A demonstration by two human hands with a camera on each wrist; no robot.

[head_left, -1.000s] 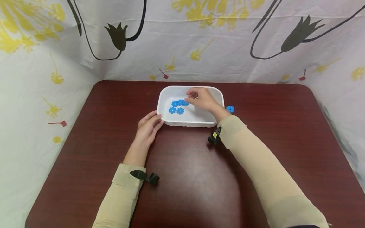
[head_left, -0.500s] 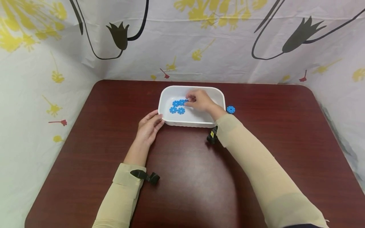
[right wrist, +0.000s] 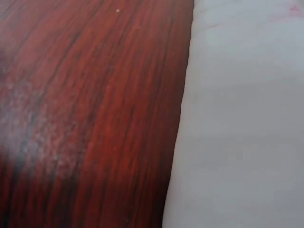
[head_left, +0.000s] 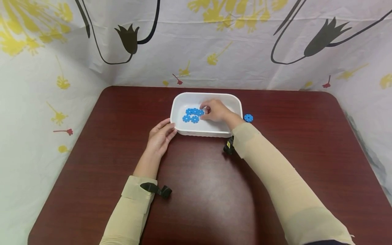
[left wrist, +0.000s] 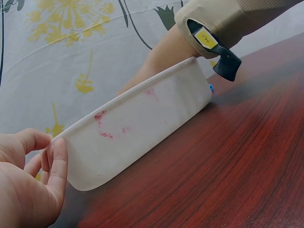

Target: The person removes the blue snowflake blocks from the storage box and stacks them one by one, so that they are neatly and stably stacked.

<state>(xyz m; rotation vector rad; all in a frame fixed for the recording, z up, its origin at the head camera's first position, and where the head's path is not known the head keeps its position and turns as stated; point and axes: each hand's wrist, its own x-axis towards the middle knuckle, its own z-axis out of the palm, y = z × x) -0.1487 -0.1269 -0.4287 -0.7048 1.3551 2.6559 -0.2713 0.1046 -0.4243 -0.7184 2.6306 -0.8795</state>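
Note:
A shallow white plastic tray [head_left: 208, 131] stands on the table near its back edge. My left hand [head_left: 157, 139] grips its left front corner, thumb at the rim and fingers against the outside, as the left wrist view also shows. Inside lie several blue notched snowflake discs [head_left: 186, 118], grouped in two rows at the left. My right hand [head_left: 215, 110] reaches into the tray, with thumb and fingertips curled at both sides of the rightmost disc [head_left: 200, 112] of the back row. Another blue disc [head_left: 248, 117] lies outside, beside the tray's right wall.
The dark red wooden table [head_left: 208, 190] has rounded back corners. A patterned white cloth [head_left: 239, 51] hangs right behind it and at both sides. A black wrist camera [head_left: 165, 192] juts from the left sleeve, another from the right.
My right hand has lowered into the tray and come toward its front a little, the rightmost back-row disc shifting slightly forward. The left hand keeps its grip on the corner.

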